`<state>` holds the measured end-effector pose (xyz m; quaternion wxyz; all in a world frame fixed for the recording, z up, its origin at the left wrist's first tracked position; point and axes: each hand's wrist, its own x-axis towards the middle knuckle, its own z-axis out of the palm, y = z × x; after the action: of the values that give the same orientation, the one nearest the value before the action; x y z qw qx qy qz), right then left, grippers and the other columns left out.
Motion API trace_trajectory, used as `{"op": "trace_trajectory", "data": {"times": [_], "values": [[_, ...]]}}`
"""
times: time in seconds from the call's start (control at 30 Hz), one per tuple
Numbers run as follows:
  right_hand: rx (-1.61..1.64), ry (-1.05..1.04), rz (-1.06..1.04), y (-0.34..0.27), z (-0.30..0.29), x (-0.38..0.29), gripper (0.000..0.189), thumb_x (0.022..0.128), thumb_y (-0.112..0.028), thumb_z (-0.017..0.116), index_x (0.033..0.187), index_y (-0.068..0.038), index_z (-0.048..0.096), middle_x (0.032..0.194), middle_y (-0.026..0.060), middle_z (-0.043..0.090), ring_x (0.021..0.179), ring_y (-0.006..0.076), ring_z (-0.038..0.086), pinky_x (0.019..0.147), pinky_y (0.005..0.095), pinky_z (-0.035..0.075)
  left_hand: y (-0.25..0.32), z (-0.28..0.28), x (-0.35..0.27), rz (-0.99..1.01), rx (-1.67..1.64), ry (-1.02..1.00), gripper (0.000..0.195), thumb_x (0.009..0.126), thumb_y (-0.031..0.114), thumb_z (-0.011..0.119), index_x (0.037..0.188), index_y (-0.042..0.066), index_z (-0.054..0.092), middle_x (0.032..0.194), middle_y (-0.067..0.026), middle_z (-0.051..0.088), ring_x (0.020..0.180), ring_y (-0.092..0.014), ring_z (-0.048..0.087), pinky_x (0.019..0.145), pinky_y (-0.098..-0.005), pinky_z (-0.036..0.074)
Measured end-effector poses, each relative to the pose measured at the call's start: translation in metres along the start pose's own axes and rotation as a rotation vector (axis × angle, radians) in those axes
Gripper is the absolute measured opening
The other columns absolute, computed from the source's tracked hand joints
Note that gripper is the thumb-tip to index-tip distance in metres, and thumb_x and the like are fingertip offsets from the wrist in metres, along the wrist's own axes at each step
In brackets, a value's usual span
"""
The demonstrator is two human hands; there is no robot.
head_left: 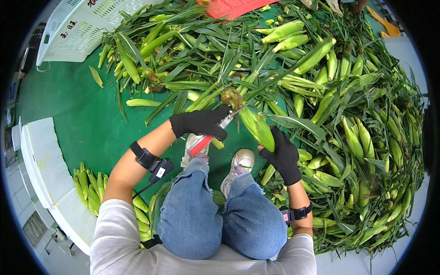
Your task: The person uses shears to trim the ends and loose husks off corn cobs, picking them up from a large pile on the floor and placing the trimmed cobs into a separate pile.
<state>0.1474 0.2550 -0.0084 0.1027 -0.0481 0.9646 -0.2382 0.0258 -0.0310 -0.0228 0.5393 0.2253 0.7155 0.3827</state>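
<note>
Gloved in black, my left hand point(202, 122) grips pruning shears point(202, 145) with a red handle. Their metal blades point up and right, to the silk end of a green corn ear point(256, 127). My right hand point(283, 156), also in a black glove, holds this ear by its lower end, in front of my right shoe. The ear is still in its husk, and a tuft of brown silk point(232, 98) lies at its upper tip. Whether the blades touch the husk I cannot tell.
A large heap of unhusked corn point(354, 137) and leaves spreads to the right. Cut leaves and husks point(192, 62) lie ahead on the green floor point(75, 103). White crate point(86, 27) at upper left, red crate point(233, 8) at top. Trimmed ears point(89, 189) are piled at lower left.
</note>
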Motion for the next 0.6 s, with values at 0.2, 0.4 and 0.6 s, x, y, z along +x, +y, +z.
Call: {"op": "trace_trajectory", "data": {"times": [0.2,0.4,0.6], "values": [[-0.057,0.0,-0.006,-0.002,-0.001,0.007,0.071,0.07,-0.042,0.076,0.13,-0.014,0.051,0.096,0.0158,0.063,0.076,0.0336,0.065,0.062,0.0419,0.053,-0.016,0.003,0.004,0.071,0.01,0.082,0.096,0.072,0.036,0.066,0.15,0.006,0.018,0.131,-0.021,0.05,0.119,-0.03,0.05,0.1,-0.0362,0.04],[-0.078,0.033,0.0,0.011,0.001,0.008,0.068,0.069,-0.041,0.077,0.127,-0.013,0.054,0.105,0.0183,0.061,0.081,0.0336,0.065,0.067,0.0402,0.053,-0.022,0.015,0.003,0.14,0.108,0.205,0.087,0.071,0.032,0.07,0.144,0.004,0.032,0.121,-0.0242,0.055,0.109,-0.033,0.056,0.095,-0.0385,0.044],[0.94,-0.117,0.372,0.044,0.011,0.011,0.066,0.079,-0.039,0.073,0.128,-0.002,0.051,0.113,0.0156,0.062,0.094,0.0247,0.064,0.081,0.0356,0.052,-0.024,-0.001,0.002,-0.049,-0.061,0.461,0.078,0.075,0.03,0.072,0.138,0.001,0.035,0.096,-0.0197,0.063,0.086,-0.028,0.062,0.077,-0.0381,0.05]]}}
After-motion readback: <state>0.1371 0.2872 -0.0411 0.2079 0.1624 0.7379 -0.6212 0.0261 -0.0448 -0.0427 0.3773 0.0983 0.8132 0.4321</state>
